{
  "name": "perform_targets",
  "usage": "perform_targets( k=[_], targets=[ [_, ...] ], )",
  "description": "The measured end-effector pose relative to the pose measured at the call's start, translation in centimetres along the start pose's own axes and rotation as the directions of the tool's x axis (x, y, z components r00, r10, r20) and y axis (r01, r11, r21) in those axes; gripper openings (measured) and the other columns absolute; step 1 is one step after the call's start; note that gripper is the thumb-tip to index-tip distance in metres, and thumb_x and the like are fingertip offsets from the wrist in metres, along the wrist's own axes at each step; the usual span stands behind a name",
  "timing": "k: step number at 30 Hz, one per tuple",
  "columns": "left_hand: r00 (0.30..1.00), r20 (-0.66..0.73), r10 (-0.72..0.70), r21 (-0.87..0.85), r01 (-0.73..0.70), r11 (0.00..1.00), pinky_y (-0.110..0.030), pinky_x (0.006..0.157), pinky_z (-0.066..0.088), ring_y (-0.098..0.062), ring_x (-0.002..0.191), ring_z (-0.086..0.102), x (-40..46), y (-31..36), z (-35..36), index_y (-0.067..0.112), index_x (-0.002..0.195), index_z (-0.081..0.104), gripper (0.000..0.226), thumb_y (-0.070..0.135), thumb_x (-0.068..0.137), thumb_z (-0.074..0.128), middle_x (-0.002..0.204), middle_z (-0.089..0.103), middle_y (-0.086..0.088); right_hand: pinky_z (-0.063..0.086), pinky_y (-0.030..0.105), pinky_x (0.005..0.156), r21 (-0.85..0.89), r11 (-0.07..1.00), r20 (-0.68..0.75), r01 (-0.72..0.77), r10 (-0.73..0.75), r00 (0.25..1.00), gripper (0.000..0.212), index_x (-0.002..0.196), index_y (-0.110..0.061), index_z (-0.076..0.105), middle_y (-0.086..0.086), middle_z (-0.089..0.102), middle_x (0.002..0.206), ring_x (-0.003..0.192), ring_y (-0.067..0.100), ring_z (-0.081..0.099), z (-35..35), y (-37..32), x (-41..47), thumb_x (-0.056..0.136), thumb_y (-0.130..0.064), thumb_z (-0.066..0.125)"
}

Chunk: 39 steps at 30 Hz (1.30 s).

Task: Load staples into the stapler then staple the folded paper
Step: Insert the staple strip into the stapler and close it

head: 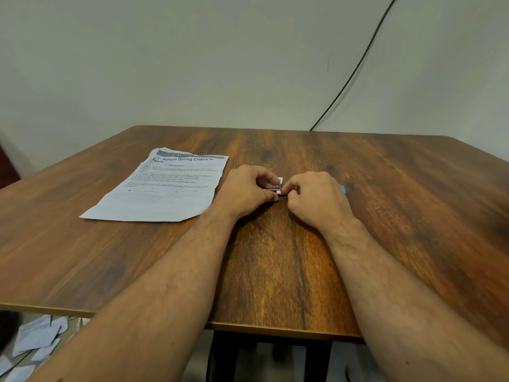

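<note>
Loading looks underway: the left hand [245, 188] and right hand [316, 198] both pinch the small stapler [278, 190] (mostly hidden), the paper [162, 191] lying unstapled left of the grip.

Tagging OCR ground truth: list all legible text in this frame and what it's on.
"Return Dining Chairs to Table": heading on the printed paper.
"2741": header band of the same sheet, faint, uncertain.
"Workstation": subheading, barely legible.
Body paragraphs: too small and blurred to read.
Small box between the hands: print unreadable.
</note>
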<state>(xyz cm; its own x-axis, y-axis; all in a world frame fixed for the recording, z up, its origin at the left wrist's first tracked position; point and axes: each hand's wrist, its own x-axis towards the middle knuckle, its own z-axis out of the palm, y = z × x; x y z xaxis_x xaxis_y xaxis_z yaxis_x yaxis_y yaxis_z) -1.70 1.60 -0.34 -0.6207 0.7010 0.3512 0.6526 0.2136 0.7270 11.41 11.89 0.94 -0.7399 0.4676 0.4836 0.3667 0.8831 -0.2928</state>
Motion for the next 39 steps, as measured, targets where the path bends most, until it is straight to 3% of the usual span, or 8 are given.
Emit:
perform_targets(
  k=[5,10,18,25,28,30,33,39],
  targets=[
    [1.0,0.008,0.026,-0.024,-0.026,0.999,-0.024,0.082,0.054,0.002,0.079,0.07,-0.2,-0.1,-0.1,0.031,0.095,0.072,0.035,0.011,0.071,0.088,0.081,0.076,0.01,0.053,0.039,0.089,0.064,0.997,0.032,0.033,-0.036,0.999,0.034,0.101,-0.029,0.079,0.0,0.077,0.104,0.099,0.025,0.068,0.3,0.2,0.0,0.084,-0.014,0.053],
    [0.998,0.025,0.056,-0.026,-0.055,0.998,-0.027,0.081,0.056,0.006,0.072,0.067,-0.3,0.0,-0.1,0.033,0.091,0.07,0.035,0.012,0.07,0.088,0.079,0.076,0.012,0.052,0.035,0.075,0.127,0.991,0.053,0.031,-0.038,0.998,0.031,0.094,-0.029,0.075,-0.002,0.065,0.076,0.077,0.022,0.062,0.6,0.5,0.0,0.085,-0.012,0.052],
    [0.998,0.039,0.052,-0.024,-0.051,0.998,-0.022,0.076,0.051,0.01,0.066,0.064,-0.3,0.1,-0.2,0.034,0.091,0.068,0.036,0.012,0.071,0.088,0.08,0.076,0.012,0.05,0.036,0.069,0.192,0.981,0.025,0.029,-0.034,0.999,0.027,0.098,-0.028,0.069,-0.01,0.053,0.061,0.061,0.013,0.05,0.5,0.8,0.2,0.085,-0.011,0.053],
    [0.999,0.035,-0.004,-0.05,0.006,0.999,-0.026,0.084,0.057,0.0,0.079,0.071,-0.1,-0.1,-0.3,0.032,0.092,0.071,0.034,0.009,0.073,0.087,0.083,0.076,0.01,0.053,0.034,0.083,0.223,0.972,-0.038,-0.077,0.087,0.995,0.011,0.098,-0.028,0.076,-0.011,0.067,0.086,0.085,0.009,0.062,0.3,1.3,0.7,0.089,-0.025,0.069],
    [1.0,0.028,-0.014,0.007,0.013,1.0,-0.021,0.085,0.054,0.004,0.082,0.068,-0.1,0.1,-0.1,0.029,0.1,0.077,0.032,0.009,0.075,0.082,0.088,0.075,0.015,0.042,0.028,0.085,0.219,0.974,-0.026,-0.061,0.069,0.997,0.011,0.099,-0.027,0.078,-0.006,0.064,0.1,0.095,0.01,0.056,0.5,1.6,0.9,0.089,-0.025,0.072],
    [1.0,-0.005,-0.018,0.082,0.018,0.996,-0.011,0.076,0.048,0.005,0.078,0.062,-0.2,0.3,0.0,0.028,0.104,0.079,0.031,0.012,0.077,0.076,0.09,0.072,0.016,0.04,0.025,0.086,0.241,0.969,-0.026,-0.062,0.07,0.997,0.014,0.099,-0.025,0.08,-0.004,0.068,0.1,0.095,0.01,0.057,0.6,1.7,1.1,0.087,-0.022,0.073],
    [0.999,-0.035,-0.032,0.147,0.037,0.988,-0.006,0.062,0.036,0.0,0.077,0.059,-0.2,0.4,0.2,0.027,0.103,0.081,0.029,0.016,0.078,0.074,0.096,0.074,0.01,0.048,0.031,0.095,0.265,0.962,-0.005,-0.064,0.068,0.998,0.018,0.101,-0.024,0.081,-0.001,0.076,0.102,0.099,0.014,0.065,0.7,1.6,1.1,0.086,-0.018,0.072],
    [0.997,-0.041,-0.061,0.109,0.065,0.992,-0.01,0.064,0.04,-0.006,0.085,0.064,-0.1,0.3,0.1,0.028,0.099,0.082,0.026,0.016,0.076,0.077,0.099,0.078,0.006,0.047,0.04,0.095,0.111,0.994,0.031,0.014,-0.017,0.999,0.02,0.105,-0.023,0.079,0.001,0.071,0.107,0.105,0.023,0.062,0.9,1.2,1.4,0.088,-0.023,0.07]
  ],
)
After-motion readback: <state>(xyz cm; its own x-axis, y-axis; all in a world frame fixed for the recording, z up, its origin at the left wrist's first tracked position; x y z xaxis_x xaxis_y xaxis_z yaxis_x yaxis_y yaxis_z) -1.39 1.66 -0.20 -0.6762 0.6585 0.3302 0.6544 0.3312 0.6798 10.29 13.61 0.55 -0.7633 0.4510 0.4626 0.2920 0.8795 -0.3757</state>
